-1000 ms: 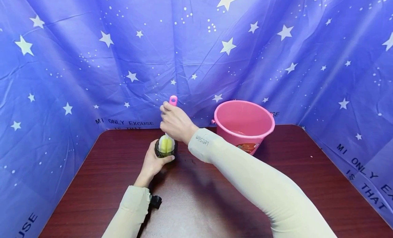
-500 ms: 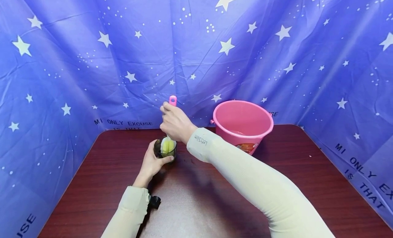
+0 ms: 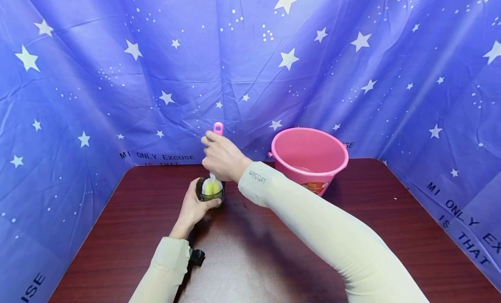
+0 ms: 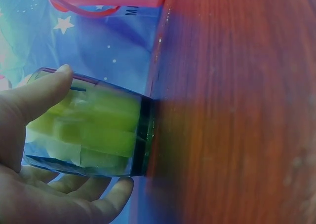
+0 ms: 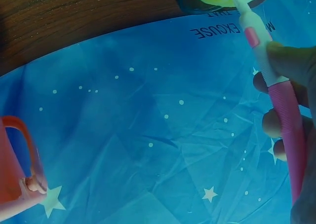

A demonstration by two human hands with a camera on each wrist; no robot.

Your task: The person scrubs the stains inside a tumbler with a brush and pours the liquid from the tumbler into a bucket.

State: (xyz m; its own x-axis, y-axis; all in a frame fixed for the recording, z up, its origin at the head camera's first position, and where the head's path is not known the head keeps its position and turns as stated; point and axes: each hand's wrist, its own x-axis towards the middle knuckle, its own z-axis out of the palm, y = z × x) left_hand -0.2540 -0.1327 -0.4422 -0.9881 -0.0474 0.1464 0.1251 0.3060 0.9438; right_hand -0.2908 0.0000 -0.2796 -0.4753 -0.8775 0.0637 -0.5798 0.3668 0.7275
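My left hand (image 3: 194,208) grips a dark, see-through glass (image 4: 143,120) from its side, thumb on the near face and fingers round the other. The glass stands on the table at its far left. Inside it sits the yellow and white sponge head (image 3: 212,188) of a cup brush. Above the glass, my right hand (image 3: 225,156) holds the brush's pink and white handle (image 5: 286,108), with fingers wrapped round it; its looped pink end pokes out over the fist. In the left wrist view the sponge shows through the glass wall, filling most of it.
A pink bucket (image 3: 279,164) with an orange label stands right of the hands, close behind my right forearm. The reddish-brown wooden table (image 3: 242,268) ends at a blue star-patterned curtain (image 3: 250,68) at the back and sides. A black strap piece (image 3: 197,257) is at my left wrist.
The sponge head has shifted right and then back left inside the glass. My right hand and the handle's top have moved slightly left. The left hand keeps its hold on the glass.
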